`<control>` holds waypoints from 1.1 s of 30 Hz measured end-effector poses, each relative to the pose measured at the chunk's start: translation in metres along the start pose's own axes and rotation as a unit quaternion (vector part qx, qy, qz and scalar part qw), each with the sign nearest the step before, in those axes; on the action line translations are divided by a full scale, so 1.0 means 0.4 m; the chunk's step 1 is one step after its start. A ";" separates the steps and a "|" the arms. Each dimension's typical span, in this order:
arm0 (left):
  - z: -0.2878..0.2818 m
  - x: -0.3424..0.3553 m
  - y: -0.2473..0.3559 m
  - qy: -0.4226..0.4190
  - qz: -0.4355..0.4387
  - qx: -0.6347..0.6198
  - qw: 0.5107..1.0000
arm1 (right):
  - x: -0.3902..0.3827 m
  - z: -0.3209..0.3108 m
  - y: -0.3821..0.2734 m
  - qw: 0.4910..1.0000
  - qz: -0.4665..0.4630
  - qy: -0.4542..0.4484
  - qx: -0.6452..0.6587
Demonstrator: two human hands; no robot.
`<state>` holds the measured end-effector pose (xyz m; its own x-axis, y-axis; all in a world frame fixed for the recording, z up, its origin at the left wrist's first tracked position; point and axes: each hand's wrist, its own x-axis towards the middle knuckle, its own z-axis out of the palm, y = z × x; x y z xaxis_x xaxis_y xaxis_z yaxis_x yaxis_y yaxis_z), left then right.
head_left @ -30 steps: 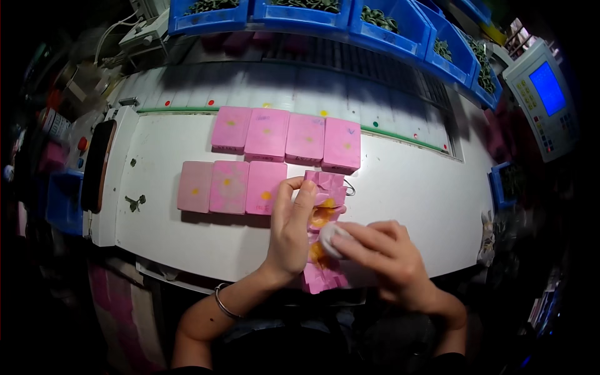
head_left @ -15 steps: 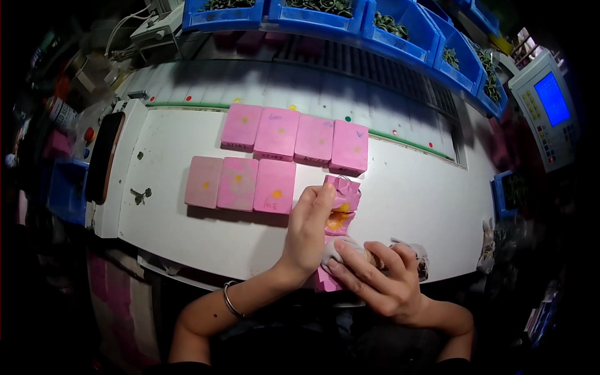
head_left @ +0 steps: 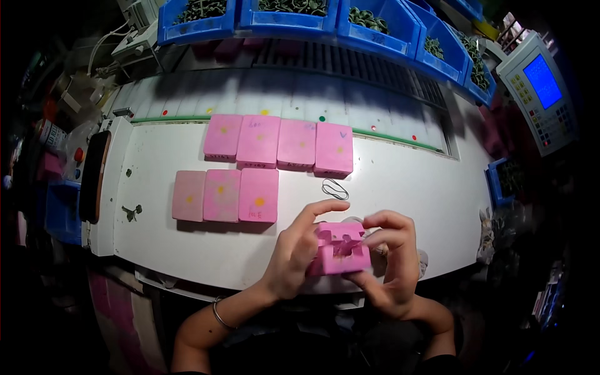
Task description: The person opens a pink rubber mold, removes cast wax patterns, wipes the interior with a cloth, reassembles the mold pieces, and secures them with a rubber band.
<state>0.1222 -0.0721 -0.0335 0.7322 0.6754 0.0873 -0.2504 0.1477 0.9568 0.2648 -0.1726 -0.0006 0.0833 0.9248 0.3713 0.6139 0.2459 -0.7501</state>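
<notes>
Grip: both hands on one notched pink block (head_left: 347, 263), pinched between them over the near edge of the white worktop (head_left: 156, 237). Left hand (head_left: 291, 255) holds the left side, index finger stretched out above the top; right hand (head_left: 395, 265) has fingertips at the upper right, thumb at the lower right corner. A gap runs across the block between upper and lower parts; motion blur there, so can't say whether they touch inside.

Handling, my take: load both sides evenly so the parts don't skew. Keep fingertips out of the gap and notches, they'd get nipped. Press square, not on one corner; the thin notched edges look easy to chip. Check alignment at both ends before loosening either hand.

Counts: 1 block in hand. 7 more pink ones laid out: 4 in the back row (head_left: 259, 140), 3 in the front row (head_left: 221, 197). Dark looped band (head_left: 335, 189) beyond the hands, 1 or 2. Green scraps (head_left: 131, 213) at left: 2. Phone (head_left: 97, 177): 1. Control panel (head_left: 540, 87): 1. Blue bins (head_left: 287, 23) along the top: at least 5.
</notes>
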 end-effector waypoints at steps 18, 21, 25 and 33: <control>-0.052 -0.085 -0.006 0.040 -0.051 0.044 0.997 | 0.128 0.000 0.054 0.894 0.263 -0.191 0.309; -0.063 -0.092 -0.010 0.082 -0.140 -0.046 0.986 | 0.157 0.015 0.115 0.980 0.156 -0.125 -0.016; -0.067 -0.100 0.000 0.026 -0.134 -0.034 0.990 | 0.159 0.076 0.149 0.970 0.072 -0.085 -0.215; -0.083 -0.089 0.024 0.038 -0.051 -0.120 0.991 | 0.195 0.018 0.079 0.948 0.245 -0.198 0.050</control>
<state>0.0728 -0.0707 -0.0367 0.7143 0.6989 -0.0367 -0.3275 0.3802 0.8650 0.2851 -0.0905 0.0008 0.0251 0.9666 -0.2549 0.4979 -0.2332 -0.8353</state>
